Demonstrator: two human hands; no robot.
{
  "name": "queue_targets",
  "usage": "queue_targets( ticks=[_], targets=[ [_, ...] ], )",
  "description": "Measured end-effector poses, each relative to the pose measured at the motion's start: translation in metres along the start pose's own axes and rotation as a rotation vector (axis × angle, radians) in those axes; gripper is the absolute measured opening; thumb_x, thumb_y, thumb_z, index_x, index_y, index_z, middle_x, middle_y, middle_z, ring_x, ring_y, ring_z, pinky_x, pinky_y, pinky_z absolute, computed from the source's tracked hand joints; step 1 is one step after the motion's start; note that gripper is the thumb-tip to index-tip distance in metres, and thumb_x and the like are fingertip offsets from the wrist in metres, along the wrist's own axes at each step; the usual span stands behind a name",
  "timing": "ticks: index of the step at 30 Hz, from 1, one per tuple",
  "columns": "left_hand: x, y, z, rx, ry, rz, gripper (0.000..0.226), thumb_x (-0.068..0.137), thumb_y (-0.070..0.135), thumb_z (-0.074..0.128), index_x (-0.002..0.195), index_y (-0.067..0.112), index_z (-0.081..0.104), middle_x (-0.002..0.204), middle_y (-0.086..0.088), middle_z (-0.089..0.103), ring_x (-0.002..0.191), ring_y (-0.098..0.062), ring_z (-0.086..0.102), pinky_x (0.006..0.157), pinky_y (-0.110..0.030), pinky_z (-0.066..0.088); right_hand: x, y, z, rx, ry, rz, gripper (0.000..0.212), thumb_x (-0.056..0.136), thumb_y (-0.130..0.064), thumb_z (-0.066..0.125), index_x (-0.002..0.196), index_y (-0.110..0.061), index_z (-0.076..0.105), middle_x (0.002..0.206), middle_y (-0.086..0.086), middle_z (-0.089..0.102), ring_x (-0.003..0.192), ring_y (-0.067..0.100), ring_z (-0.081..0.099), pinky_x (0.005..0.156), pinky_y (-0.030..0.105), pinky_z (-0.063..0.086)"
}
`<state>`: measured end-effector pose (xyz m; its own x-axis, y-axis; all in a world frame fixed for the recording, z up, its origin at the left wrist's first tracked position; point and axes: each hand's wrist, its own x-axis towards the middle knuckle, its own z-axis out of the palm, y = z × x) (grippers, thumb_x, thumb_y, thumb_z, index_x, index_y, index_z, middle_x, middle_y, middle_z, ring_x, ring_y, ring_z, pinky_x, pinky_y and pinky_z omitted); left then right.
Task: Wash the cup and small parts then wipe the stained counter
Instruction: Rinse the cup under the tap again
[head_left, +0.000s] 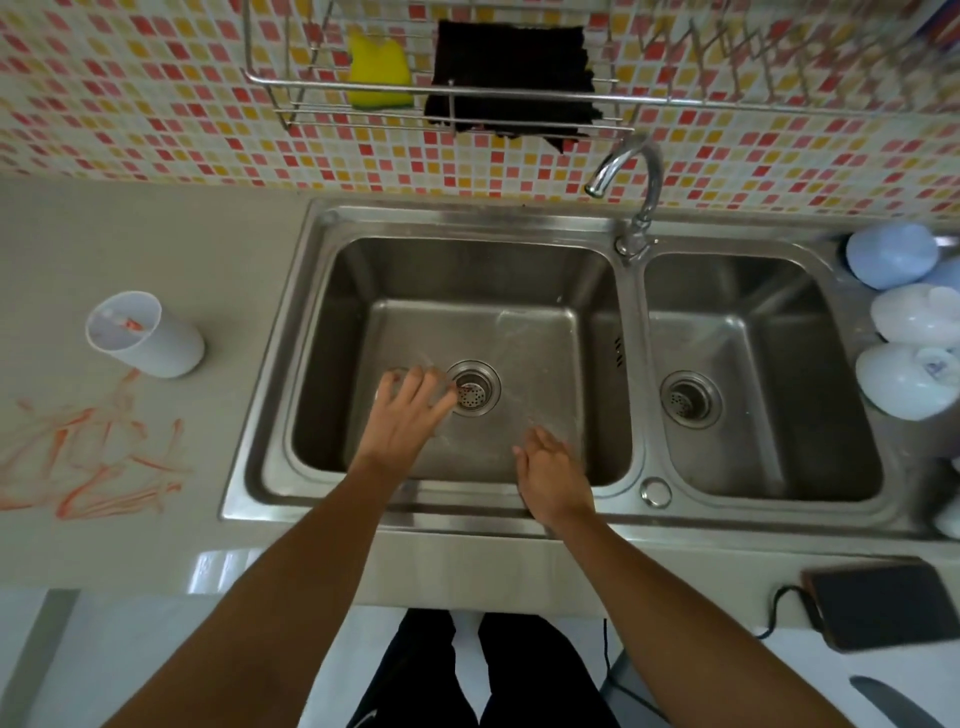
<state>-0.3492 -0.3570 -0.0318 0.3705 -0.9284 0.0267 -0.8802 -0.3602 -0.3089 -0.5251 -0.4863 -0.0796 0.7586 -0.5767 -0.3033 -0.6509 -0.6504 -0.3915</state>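
Note:
A white cup (148, 335) stands on the grey counter (130, 244) left of the sink, with red smears inside it. Red streaks (93, 457) stain the counter in front of the cup. My left hand (410, 410) reaches into the left basin (467, 322), fingers spread beside the drain strainer (474, 389); something small and clear seems to lie under the fingers, but I cannot tell what. My right hand (553, 475) hovers over the basin's front right, fingers together, holding nothing. A yellow sponge (378, 70) and a black cloth (511, 83) hang in the wall rack.
The tap (631, 176) stands between the left basin and the right basin (753, 374), with its spout over the left one. Several white and pale blue bowls (906, 322) lie upturned at the right. A dark phone on a cable (878, 605) rests on the counter's front edge.

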Motion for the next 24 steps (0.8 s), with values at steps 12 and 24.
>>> queue_targets(
  ticks=[12, 24],
  targets=[
    [-0.025, -0.054, -0.026, -0.313, 0.167, -0.434, 0.080, 0.057, 0.027, 0.084, 0.128, 0.026, 0.048, 0.123, -0.010, 0.053, 0.114, -0.029, 0.045, 0.093, -0.047, 0.035, -0.002, -0.008, -0.008, 0.032, 0.052, -0.080, 0.017, 0.095, -0.019, 0.049, 0.102, -0.009, 0.061, 0.094, 0.012, 0.065, 0.088, 0.031, 0.062, 0.079, 0.037, 0.049],
    [-0.114, -0.178, 0.014, -1.149, 0.336, -0.825, 0.087, 0.071, 0.041, 0.081, 0.140, 0.017, 0.034, 0.140, -0.008, 0.034, 0.127, -0.022, 0.038, 0.106, -0.034, 0.036, 0.045, -0.171, 0.020, 0.437, 0.193, 0.075, 0.032, 0.093, -0.018, 0.058, 0.124, -0.009, 0.061, 0.120, 0.014, 0.065, 0.110, 0.033, 0.060, 0.095, 0.041, 0.046]
  ],
)
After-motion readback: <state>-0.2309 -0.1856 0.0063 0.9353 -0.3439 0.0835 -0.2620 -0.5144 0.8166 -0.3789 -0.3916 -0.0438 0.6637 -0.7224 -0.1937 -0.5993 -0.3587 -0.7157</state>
